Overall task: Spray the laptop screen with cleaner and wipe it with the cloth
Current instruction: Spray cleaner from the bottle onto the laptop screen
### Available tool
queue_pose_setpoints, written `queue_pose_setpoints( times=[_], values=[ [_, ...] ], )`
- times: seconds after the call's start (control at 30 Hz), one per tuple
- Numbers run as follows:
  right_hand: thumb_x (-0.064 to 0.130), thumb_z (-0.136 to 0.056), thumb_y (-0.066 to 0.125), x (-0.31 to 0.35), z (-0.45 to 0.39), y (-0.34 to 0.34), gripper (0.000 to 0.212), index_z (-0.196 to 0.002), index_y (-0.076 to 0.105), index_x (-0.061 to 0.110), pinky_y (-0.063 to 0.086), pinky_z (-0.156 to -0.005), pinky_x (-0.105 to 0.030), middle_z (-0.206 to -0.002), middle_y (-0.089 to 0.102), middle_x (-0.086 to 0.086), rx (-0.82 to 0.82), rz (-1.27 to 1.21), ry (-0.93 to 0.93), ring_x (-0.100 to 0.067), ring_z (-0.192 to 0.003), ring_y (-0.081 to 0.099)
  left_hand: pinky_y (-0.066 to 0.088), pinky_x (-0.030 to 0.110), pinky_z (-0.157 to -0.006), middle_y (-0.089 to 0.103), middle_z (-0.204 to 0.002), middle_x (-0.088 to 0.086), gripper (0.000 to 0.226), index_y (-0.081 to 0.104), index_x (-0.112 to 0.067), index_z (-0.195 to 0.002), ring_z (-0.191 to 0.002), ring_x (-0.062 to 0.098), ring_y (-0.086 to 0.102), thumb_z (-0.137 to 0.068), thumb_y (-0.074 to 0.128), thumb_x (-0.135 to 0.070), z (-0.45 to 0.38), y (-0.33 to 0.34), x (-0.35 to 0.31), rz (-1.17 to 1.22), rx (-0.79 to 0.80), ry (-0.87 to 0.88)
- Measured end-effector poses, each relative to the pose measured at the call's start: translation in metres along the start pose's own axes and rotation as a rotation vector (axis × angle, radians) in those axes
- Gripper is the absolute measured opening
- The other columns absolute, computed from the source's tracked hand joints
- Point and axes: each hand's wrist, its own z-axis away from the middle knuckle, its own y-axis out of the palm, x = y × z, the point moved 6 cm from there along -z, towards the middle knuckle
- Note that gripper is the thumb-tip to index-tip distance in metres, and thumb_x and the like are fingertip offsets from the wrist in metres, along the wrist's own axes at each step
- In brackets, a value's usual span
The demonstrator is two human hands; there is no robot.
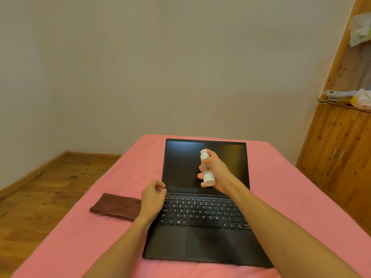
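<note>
- Right hand (215,171) wrapped around the spray bottle (206,167), held up in front of the laptop screen (180,163), nozzle end up, index finger on top of the pump.
- Which way the nozzle faces: can't tell for sure; it looks aimed at the screen's centre-right area.
- Left hand (153,197) loosely curled, holding nothing, sitting at the left hinge corner of the laptop (200,243), by the top-left of the keyboard. Whether it's actually touching the bezel: can't tell.
- Laptop is open on the pink-covered desk (281,187), screen dark and facing me.
- Cloth (116,206): brown, folded, lying flat on the desk just left of the laptop, partly behind my left wrist. Nobody's holding it.
- Progress, my read: spray step is in hand, either about to fire or mid-pump. No visible mist or droplets on the screen, but the panel is dark and small in view, so that proves nothing.
- Left to do: finish spraying, put the bottle down, pick up the cloth, wipe the whole screen.
- Wipe not started, since the cloth lies untouched.
- Roughly the first third of the job.
</note>
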Motion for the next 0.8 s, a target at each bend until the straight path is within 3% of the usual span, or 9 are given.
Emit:
queue_pose_setpoints(
  times=[0.17, 0.37, 0.47, 0.67, 0.8],
  values=[
    [0.014, -0.092, 0.054, 0.003, -0.015, 0.004, 0.042, -0.119, 0.045, 0.045, 0.049, -0.048, -0.029, -0.103, 0.052, -0.016, -0.063, 0.099, -0.042, -0.022, -0.06, 0.054, 0.039, 0.026, -0.066, 0.062, -0.074, -0.001, 0.017, 0.065, -0.014, -0.09, -0.067, 0.014, 0.055, -0.082, 0.057, -0.001, -0.003, -0.001, 0.006, -0.025, -0.031, -0.029],
    [0.002, -0.091, 0.056, 0.014, -0.031, 0.01, 0.064, -0.132, 0.035, 0.047, 0.055, -0.052, -0.034, -0.107, 0.054, -0.015, -0.13, 0.307, -0.178, -0.021, -0.062, 0.056, 0.04, 0.026, -0.069, 0.062, -0.073, -0.004, 0.021, 0.066, -0.017, -0.092, -0.068, 0.01, 0.056, -0.084, 0.054, -0.002, -0.004, 0.0, 0.009, -0.026, -0.044, -0.027],
    [0.002, -0.09, 0.053, 0.019, -0.035, 0.015, 0.062, -0.129, 0.037, 0.048, 0.057, -0.053, -0.035, -0.104, 0.055, -0.015, -0.158, 0.423, -0.231, -0.023, -0.063, 0.057, 0.04, 0.025, -0.072, 0.063, -0.078, -0.005, 0.021, 0.067, -0.018, -0.094, -0.07, 0.005, 0.056, -0.086, 0.053, -0.004, -0.004, 0.0, 0.01, -0.036, -0.038, -0.017],
    [0.003, -0.088, 0.047, 0.029, -0.048, 0.023, 0.057, -0.122, 0.037, 0.047, 0.051, -0.045, -0.031, -0.099, 0.055, -0.014, -0.243, 0.594, -0.305, -0.026, -0.063, 0.053, 0.042, 0.026, -0.081, 0.068, -0.094, 0.0, 0.023, 0.068, -0.014, -0.095, -0.088, 0.019, 0.061, -0.089, 0.049, -0.003, -0.007, 0.002, 0.013, -0.056, -0.046, -0.019],
    [0.007, -0.09, 0.048, 0.033, -0.052, 0.026, 0.058, -0.128, 0.032, 0.047, 0.06, -0.049, -0.045, -0.099, 0.052, -0.009, -0.307, 0.692, -0.338, -0.028, -0.07, 0.059, 0.042, 0.025, -0.082, 0.069, -0.096, 0.002, 0.023, 0.068, -0.013, -0.092, -0.09, 0.021, 0.062, -0.089, 0.049, 0.0, -0.007, 0.002, 0.013, -0.062, -0.048, -0.031]
  ],
)
